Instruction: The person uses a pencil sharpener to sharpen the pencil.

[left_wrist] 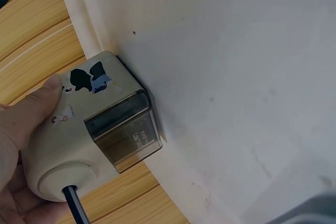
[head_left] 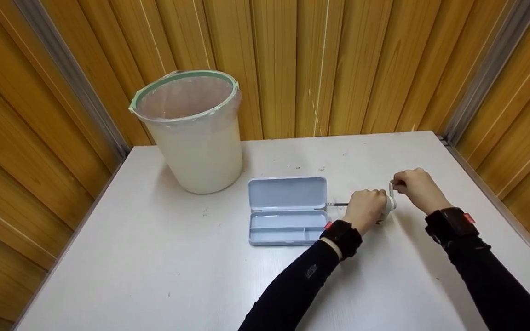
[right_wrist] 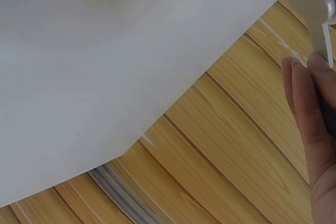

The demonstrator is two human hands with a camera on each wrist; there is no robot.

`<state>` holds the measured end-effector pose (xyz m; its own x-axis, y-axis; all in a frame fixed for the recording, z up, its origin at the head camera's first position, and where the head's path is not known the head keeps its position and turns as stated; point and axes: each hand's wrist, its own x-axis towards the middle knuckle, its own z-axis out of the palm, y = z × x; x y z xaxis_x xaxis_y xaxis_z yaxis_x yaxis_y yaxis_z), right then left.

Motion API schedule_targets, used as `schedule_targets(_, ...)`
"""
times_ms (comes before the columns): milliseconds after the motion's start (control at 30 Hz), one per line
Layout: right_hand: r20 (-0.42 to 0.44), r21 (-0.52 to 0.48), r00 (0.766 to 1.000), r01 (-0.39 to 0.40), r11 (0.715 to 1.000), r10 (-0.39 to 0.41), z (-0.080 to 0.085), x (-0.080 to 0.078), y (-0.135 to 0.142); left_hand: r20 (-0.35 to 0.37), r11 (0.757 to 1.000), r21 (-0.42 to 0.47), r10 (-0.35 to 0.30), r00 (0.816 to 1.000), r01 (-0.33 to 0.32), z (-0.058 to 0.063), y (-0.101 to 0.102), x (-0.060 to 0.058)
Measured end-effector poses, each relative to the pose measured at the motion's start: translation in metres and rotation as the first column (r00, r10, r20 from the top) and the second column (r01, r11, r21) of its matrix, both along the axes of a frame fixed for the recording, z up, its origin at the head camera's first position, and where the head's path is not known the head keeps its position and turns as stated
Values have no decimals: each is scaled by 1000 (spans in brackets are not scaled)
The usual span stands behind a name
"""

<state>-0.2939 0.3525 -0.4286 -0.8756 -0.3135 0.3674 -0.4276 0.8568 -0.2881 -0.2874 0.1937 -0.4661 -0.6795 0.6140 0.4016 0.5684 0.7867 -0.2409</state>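
Note:
My left hand (head_left: 366,209) grips a white crank pencil sharpener (left_wrist: 71,148), its thumb along the body beside dark and blue stickers. The sharpener's clear smoky shavings drawer (left_wrist: 131,142) faces the camera in the left wrist view. A dark pencil (left_wrist: 76,207) sticks out of the round hole at its front; in the head view it points left toward the pencil case. On the sharpener's other side, my right hand (head_left: 421,189) pinches the end of the white crank handle (right_wrist: 320,40) between thumb and fingers. The crank points upward in the head view.
An open light-blue pencil case (head_left: 288,195) with divided compartments lies left of my left hand. A tall whitish bin (head_left: 196,156) with a green rim and plastic liner stands at the back left of the white table (head_left: 154,266). Wood-patterned walls (head_left: 274,69) enclose the table's back and sides.

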Motion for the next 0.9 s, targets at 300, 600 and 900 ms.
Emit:
schedule_targets(300,40,-55,999,1,998,1,-9,-9,4,-11,1000,11,3,1000,-3,0,-1,0)
schedule_targets(600,91,-86,996,3,996,5,-25,-15,9,-18,1000,-20,0,1000,0,-1,1,2)
schedule_targets(900,105,-86,994,-1,996,10,-29,-20,7,-11,1000,-29,9,1000,-10,1,-1,1)
